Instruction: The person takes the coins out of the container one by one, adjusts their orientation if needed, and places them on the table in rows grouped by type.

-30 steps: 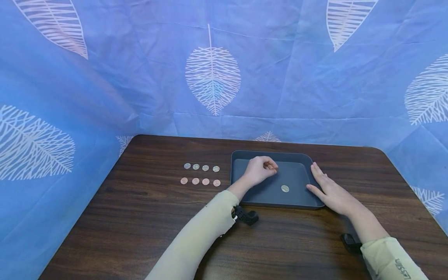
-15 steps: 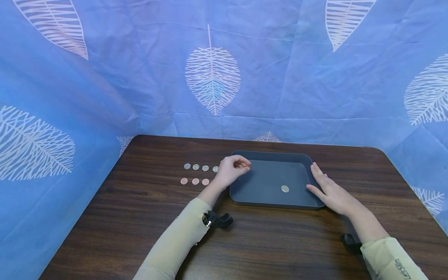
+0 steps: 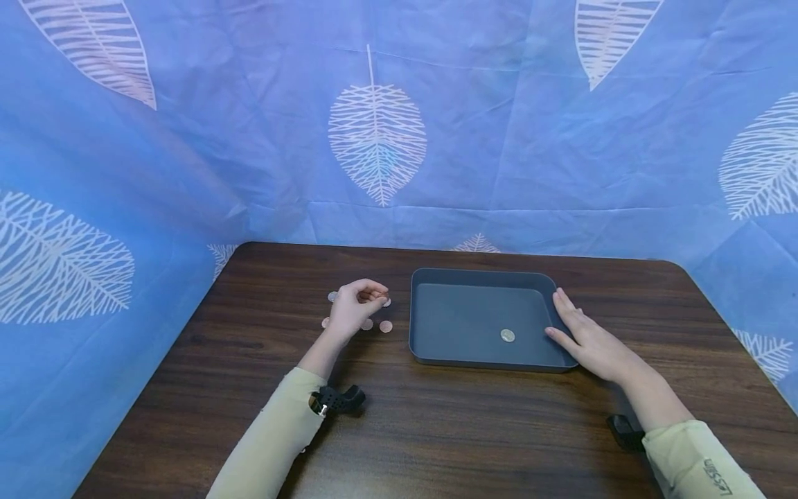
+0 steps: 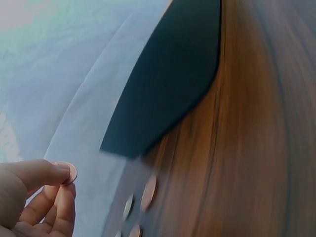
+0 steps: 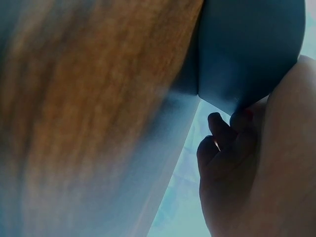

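Note:
My left hand (image 3: pixel 354 305) is above the coin rows left of the tray. Between thumb and index finger it pinches a copper-coloured coin (image 4: pixel 73 174), held clear of the table in the left wrist view. Under and beside this hand lie silver and copper coins; a copper coin (image 3: pixel 386 326) and a silver coin (image 3: pixel 332 296) show, while others are partly hidden by the hand. My right hand (image 3: pixel 592 343) rests with straight fingers against the right rim of a dark grey tray (image 3: pixel 480 366). One silver coin (image 3: pixel 508 335) lies flat inside the tray.
All this stands on a dark wood-grain table (image 3: pixel 474 430). A blue cloth (image 3: pixel 474 138) with white leaf prints hangs behind the table and along its sides.
My left hand has moved left, from above the tray to above the coin rows, with its fingers kept pinched. My right hand and the tray have stayed in place.

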The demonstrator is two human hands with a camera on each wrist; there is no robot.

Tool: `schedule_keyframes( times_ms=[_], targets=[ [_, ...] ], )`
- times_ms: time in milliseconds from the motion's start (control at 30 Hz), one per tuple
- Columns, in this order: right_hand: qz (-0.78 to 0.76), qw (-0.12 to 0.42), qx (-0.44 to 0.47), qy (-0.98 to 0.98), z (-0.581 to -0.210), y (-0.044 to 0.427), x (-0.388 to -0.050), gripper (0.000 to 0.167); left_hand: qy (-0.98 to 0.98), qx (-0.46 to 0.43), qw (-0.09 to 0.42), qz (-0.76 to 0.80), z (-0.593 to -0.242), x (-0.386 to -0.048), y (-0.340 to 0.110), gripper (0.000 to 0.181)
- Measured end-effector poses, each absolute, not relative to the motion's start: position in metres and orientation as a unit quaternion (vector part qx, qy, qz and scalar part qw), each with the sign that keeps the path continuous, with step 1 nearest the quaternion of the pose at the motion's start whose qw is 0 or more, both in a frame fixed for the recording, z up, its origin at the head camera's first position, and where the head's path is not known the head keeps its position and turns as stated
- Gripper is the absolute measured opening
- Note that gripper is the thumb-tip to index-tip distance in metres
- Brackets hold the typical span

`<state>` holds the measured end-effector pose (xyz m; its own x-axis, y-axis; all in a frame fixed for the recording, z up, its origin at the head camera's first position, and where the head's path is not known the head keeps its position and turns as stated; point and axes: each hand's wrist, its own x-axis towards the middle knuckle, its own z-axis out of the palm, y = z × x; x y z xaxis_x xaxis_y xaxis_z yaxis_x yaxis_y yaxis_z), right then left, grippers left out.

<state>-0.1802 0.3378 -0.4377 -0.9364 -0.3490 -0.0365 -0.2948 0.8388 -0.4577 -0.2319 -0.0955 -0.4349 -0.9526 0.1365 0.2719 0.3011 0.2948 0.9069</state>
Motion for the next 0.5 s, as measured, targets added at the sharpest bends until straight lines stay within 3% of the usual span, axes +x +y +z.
schedule_keyframes(
  times_ms=[500],
  targets=[
    [-0.222,0.055,-0.167,0.959,-0.436,0.337,-0.179,0.077,-0.841,-0.033,0.078,-0.534,-0.446,-0.214,-0.184,0.018]
  ],
)
